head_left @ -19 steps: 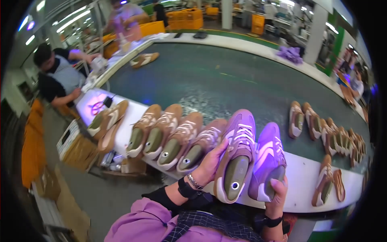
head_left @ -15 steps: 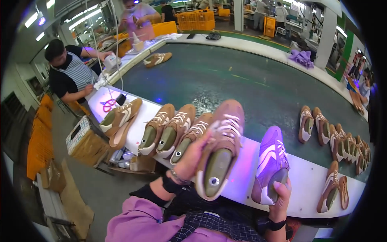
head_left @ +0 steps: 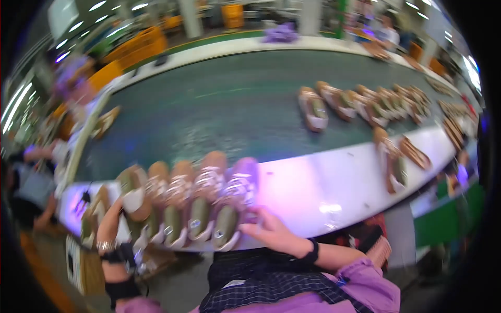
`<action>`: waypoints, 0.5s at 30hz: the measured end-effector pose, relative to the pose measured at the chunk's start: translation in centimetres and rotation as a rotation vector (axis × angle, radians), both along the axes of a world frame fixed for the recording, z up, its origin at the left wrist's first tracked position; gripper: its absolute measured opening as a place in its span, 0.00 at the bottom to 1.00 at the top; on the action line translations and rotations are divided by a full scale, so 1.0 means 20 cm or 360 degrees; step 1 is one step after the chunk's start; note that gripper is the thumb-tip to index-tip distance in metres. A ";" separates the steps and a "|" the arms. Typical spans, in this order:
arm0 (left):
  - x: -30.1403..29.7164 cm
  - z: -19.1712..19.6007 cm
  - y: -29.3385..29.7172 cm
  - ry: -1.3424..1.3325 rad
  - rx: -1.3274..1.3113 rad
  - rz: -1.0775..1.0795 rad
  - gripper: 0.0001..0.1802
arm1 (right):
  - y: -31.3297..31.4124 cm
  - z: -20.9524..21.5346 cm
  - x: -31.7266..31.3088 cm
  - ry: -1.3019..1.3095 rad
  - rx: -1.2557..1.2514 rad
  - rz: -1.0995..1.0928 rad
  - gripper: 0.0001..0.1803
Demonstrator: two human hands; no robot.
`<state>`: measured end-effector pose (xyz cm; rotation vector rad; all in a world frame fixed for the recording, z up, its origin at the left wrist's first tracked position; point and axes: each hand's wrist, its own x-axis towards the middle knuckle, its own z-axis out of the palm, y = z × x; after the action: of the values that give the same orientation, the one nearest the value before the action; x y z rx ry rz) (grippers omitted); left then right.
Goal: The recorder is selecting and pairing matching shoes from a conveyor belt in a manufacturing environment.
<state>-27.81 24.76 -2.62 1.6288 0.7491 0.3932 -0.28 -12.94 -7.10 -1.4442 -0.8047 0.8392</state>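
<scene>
A row of tan sneakers (head_left: 178, 195) with white laces and olive insoles stands on the white ledge in front of me, toes pointing away. At the row's left end my left hand (head_left: 110, 221) is closed on a sneaker (head_left: 134, 192), tilted and raised above its neighbours; blur hides some of the fingers. My right hand (head_left: 275, 233) rests against the right side of the row's last sneaker (head_left: 227, 225), which is tinted purple by the light. Its thumb and fingers are apart near the heel.
On the green table (head_left: 224, 104), several more sneakers (head_left: 373, 104) stand at the right. One sneaker (head_left: 392, 161) and a loose sole (head_left: 416, 152) lie on the ledge's right part. A purple cloth (head_left: 281, 33) lies at the far edge. A blurred co-worker (head_left: 34, 182) is at the left.
The view has turned right. Both sneakers I held now stand at the row's right end. My left hand has moved to the row's left end and lifted another; my right hand has loosened.
</scene>
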 end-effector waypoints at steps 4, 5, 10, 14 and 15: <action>0.04 0.02 -0.14 -0.0142 0.0001 0.0104 0.43 | 0.02 0.04 0.03 -0.0132 -0.0090 0.0066 0.35; 0.07 0.04 -0.16 0.0021 0.0172 -0.0078 0.49 | 0.01 0.05 0.04 -0.0129 -0.0136 0.0109 0.35; 0.25 0.21 -0.19 0.0020 0.0186 -0.0053 0.40 | -0.02 -0.03 0.07 -0.0160 -0.0181 0.0099 0.38; 0.19 0.31 0.06 0.0596 0.0584 0.0042 0.25 | -0.01 -0.05 0.06 -0.0118 -0.0200 0.0197 0.35; 0.36 0.40 -0.06 0.0796 0.0556 0.0154 0.28 | 0.00 -0.07 0.08 -0.0187 -0.0208 0.0157 0.32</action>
<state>-20.70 23.59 5.38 2.0585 1.1872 0.1884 1.38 -12.89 -8.56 -1.5910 -0.9300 0.9020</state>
